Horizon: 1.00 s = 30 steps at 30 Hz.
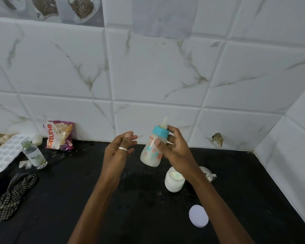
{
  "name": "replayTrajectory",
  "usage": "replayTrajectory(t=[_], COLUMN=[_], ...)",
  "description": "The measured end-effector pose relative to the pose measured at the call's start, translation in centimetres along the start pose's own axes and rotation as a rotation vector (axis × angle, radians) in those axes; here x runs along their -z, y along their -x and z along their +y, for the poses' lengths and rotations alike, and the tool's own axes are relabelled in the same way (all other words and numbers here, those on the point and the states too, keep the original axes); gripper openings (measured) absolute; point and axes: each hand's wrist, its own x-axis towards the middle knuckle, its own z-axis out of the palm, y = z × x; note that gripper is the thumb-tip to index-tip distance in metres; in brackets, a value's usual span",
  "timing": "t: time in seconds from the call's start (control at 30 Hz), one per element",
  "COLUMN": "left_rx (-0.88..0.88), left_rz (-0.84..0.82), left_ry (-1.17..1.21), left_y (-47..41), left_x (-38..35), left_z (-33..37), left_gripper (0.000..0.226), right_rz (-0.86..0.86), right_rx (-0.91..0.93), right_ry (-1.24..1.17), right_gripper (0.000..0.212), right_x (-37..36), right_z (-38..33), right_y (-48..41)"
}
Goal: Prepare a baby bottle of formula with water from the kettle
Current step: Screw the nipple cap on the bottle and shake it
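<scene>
blk ctr point(77, 199) | Fortune pkt point(58, 135) leaning on tiled wall point(148, 71) | clear btl point(34, 154) upright by ice tray point(3, 155) | chk cloth point(12, 196) bunched, L edge

Surface: black stone countertop point(236, 194), with wet spots and white specks between the forearms.
Below the right hand point(173, 147): open glass jar of white powder point(174, 183), upright.
Right of the right forearm: flat round white lid point(198, 216), apart from the jar.
Far left of the left hand point(118, 152): small clear capless bottle point(34, 154), upright; purple "Fortune" packet point(59, 135) against the wall; bunched black-and-white checked cloth point(12, 194); white moulded tray point(4, 154).
</scene>
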Motion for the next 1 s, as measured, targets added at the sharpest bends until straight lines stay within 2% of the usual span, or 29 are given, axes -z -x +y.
replayTrajectory(t=[0.13, 0.27, 0.4, 0.53, 0.57, 0.67, 0.8, 0.93, 1.0], left_rx=[0.008, 0.012, 0.014, 0.017, 0.018, 0.015, 0.011, 0.015, 0.011], left_rz=[-0.002, 0.005, 0.0, 0.008, 0.008, 0.002, 0.01, 0.005, 0.001], left_ry=[0.008, 0.004, 0.003, 0.008, 0.009, -0.003, -0.006, -0.008, -0.013], left_y=[0.1, -0.1, 0.0, -0.1, -0.1, 0.0, -0.2, -0.2, -0.1], left_x=[0.0, 0.2, 0.1, 0.1, 0.1, 0.1, 0.2, 0.2, 0.2], left_z=[0.0, -0.1, -0.2, -0.2, -0.2, -0.2, -0.2, -0.1, -0.2], left_gripper=[0.023, 0.023, 0.023, 0.022, 0.022, 0.023, 0.024, 0.025, 0.027], right_rz=[0.167, 0.023, 0.166, 0.027, 0.027, 0.168, 0.008, 0.146, 0.074], right_rx=[0.05, 0.058, 0.112, 0.091, 0.089, 0.112, 0.082, 0.111, 0.1], right_ry=[-0.203, -0.028, -0.158, -0.021, -0.04, -0.134, 0.021, -0.11, -0.043], right_gripper=[0.057, 0.055, 0.052, 0.06, 0.06, 0.055, 0.064, 0.059, 0.058], right_x=[0.7, 0.3, 0.6, 0.0, 0.0, 0.4, 0.0, 0.3, 0.0], right_z=[-0.4, -0.5, -1.0, -0.9, -0.9, -0.8, -0.6, -0.8, -0.8], right_y=[-0.5, 0.1, -0.3, 0.4, 0.3, -0.2, 0.0, -0.7, -0.5])
